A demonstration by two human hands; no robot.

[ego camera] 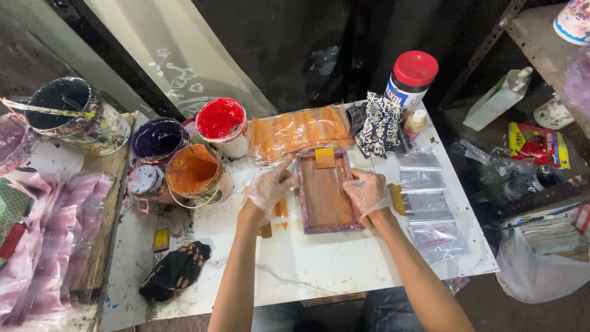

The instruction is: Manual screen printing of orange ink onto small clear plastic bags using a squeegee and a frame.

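Observation:
A small wooden-framed printing screen point(324, 195), smeared with orange ink, lies flat on the white table point(307, 264). My left hand point(268, 185), in a thin clear glove, grips the frame's left side. On the frame's right side rests my right hand point(367, 192), gloved the same way. A small orange squeegee point(324, 157) sits on the screen's far end. Something thin and orange-stained shows under the frame's left edge.
Pots of orange ink point(192, 174), red ink point(222, 125) and purple ink point(158, 140) stand left of the screen. Orange-printed plastic bags point(301, 131) lie behind it, clear bags point(427, 203) to its right. A patterned rag point(380, 126), a red-lidded jar point(410, 81) and a dark rag point(177, 270) are nearby.

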